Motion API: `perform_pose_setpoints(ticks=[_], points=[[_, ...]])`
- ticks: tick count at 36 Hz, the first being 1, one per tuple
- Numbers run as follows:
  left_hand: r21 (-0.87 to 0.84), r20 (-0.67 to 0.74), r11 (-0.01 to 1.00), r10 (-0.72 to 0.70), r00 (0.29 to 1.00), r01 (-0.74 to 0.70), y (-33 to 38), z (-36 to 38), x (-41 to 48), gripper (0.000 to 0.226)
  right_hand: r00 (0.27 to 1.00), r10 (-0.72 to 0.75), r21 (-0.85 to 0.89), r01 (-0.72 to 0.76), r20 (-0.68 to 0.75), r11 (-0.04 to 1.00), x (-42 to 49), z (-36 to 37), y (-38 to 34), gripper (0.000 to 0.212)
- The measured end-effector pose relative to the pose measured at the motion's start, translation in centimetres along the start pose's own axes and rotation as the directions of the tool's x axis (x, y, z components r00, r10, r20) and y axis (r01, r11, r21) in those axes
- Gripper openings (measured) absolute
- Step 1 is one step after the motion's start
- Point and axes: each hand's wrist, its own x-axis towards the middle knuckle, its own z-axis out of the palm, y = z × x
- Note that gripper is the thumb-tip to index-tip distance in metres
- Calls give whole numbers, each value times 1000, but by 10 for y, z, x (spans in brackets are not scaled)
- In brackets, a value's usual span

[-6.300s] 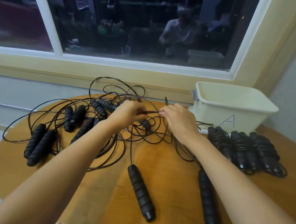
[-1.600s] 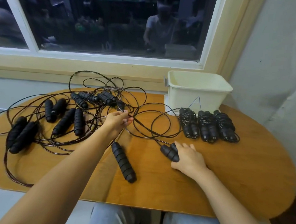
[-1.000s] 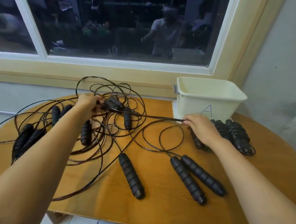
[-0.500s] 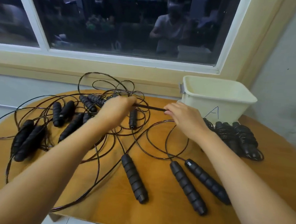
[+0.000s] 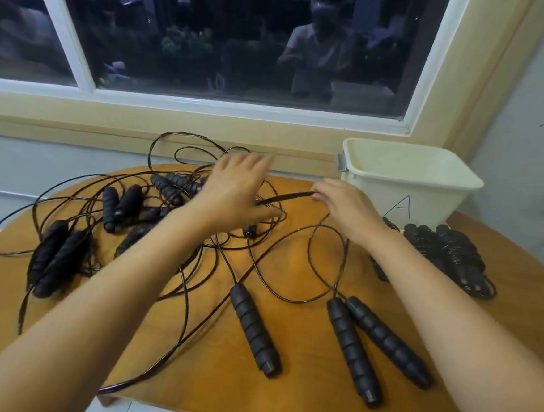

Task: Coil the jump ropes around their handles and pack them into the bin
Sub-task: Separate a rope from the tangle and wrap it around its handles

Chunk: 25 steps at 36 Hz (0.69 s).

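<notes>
Your right hand [image 5: 344, 207] holds a rope strand [image 5: 285, 197] in a narrow pinch grip, left hand [image 5: 236, 193] spread wide (blurred) over tangled jump ropes [image 5: 121, 203] on the counter [image 5: 284, 383], left of the bin [image 5: 371, 196].

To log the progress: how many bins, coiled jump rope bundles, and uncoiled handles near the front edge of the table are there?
Cream bin: 1
Coiled jump rope bundles: 3 (one partly hidden)
Uncoiled handles near the front edge: 3
Total: 7
</notes>
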Motion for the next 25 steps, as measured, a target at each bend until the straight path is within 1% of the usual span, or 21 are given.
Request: perform_pose_setpoints(ticks=[2, 3, 4, 5, 6, 7, 10, 12, 16, 19, 21, 23, 25], points=[[0, 67, 1000, 8, 998, -8, 27, 7, 13, 83, 997, -79, -35, 78, -9, 996, 8, 2, -16, 13], [-16, 116, 1000, -12, 993, 14, 33, 12, 20, 73, 994, -109, -42, 108, -24, 993, 10, 1, -21, 10], [-40, 135, 998, -33, 990, 39, 34, 18, 25, 58, 991, -126, -53, 124, -36, 991, 10, -1, -22, 8], [-58, 122, 997, -44, 992, 51, 32, 22, 28, 42, 990, -132, -69, 129, -43, 989, 9, -4, -20, 11], [-55, 82, 998, -32, 996, 37, 27, 24, 30, 33, 991, -129, -83, 125, -43, 989, 7, -7, -17, 16], [-44, 44, 999, -16, 999, 17, 21, 25, 31, 30, 993, -113, -87, 110, -32, 990, 4, -10, -12, 20], [-95, -44, 996, -2, 999, -2, 3, 27, 29, 28, 999, -42, -109, 41, 0, 993, -4, -13, 3, 26], [-136, -66, 991, -19, 998, 10, -9, 27, 28, 28, 1000, 10, -109, -8, 11, 994, -6, -13, 13, 26], [-300, -51, 942, -174, 983, 151, -43, 22, 32, 19, 980, 189, -58, -186, 57, 981, -13, -16, 40, 16], [-330, -11, 915, -249, 968, 232, -69, 20, 36, 13, 944, 317, -21, -317, 89, 948, -21, -16, 60, 18], [-332, -9, 902, -296, 955, 276, -79, 19, 39, 16, 927, 365, 44, -370, 90, 928, -24, -15, 66, 18], [-339, -25, 886, -346, 938, 317, -86, 19, 42, 20, 916, 395, 160, -401, 72, 902, -23, -13, 68, 18], [-316, -5, 881, -374, 927, 353, -92, 20, 45, 24, 905, 420, 220, -425, 71, 878, -20, -10, 66, 19]])
